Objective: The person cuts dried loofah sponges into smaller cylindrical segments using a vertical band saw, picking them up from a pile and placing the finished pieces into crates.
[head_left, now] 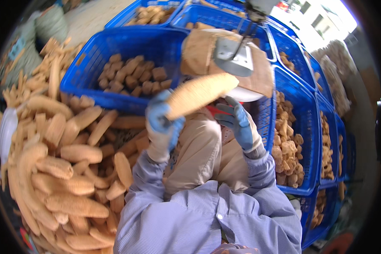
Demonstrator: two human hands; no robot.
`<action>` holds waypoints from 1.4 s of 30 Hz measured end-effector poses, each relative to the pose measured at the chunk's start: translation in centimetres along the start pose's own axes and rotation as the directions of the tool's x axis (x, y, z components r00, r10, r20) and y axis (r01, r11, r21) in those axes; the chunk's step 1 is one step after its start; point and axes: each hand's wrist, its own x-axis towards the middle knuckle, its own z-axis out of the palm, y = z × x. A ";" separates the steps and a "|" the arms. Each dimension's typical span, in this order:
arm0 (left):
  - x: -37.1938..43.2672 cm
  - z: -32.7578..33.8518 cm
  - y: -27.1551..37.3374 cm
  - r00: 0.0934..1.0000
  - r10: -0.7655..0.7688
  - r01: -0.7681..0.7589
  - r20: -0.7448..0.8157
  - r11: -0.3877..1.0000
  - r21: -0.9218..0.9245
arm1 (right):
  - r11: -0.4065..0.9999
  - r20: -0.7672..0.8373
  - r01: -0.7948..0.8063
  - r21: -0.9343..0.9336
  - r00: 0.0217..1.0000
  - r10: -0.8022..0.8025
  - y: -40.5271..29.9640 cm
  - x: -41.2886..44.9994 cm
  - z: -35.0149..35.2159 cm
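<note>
My left hand (161,118), in a blue-coated work glove, grips the near end of a long dried loofah (203,94). The loofah is raised over my knees and slants up to the right, slightly blurred. Just below its far end is my right hand (240,124), also gloved, fingers apart and nothing visible in them. Beyond the loofah's tip stands a machine with a metal plate (223,54) and a thin upright part above it. Brown boards (195,52) surround this plate. A white rounded base (246,95) shows underneath.
A large heap of whole loofahs (79,187) lies on my left. Ahead, a blue plastic crate (82,77) holds short cut loofah pieces (133,74). More blue crates (304,127) with pieces line the right side. Filled sacks (50,25) stand at the far left.
</note>
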 end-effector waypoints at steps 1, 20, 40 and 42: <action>-0.9 1.7 0.5 0.993 0.097 -0.097 0.062 0.995 0.006 | 0.990 0.007 -0.019 0.139 1.000 0.019 -0.8 0.4 0.2; 8.2 14.4 -15.6 0.826 -0.484 0.427 0.288 0.872 0.240 | -0.241 -0.042 -0.050 -0.969 0.998 -0.041 -12.9 13.2 -12.1; 14.3 20.5 -23.6 0.740 -0.613 0.587 0.275 0.789 0.180 | -0.221 -0.123 -0.143 -0.965 0.987 -0.101 -12.6 19.8 -14.5; 14.9 20.9 -24.6 0.757 -0.598 0.561 0.263 0.801 0.207 | -0.233 -0.126 -0.153 -0.960 0.984 -0.126 -12.3 21.0 -15.2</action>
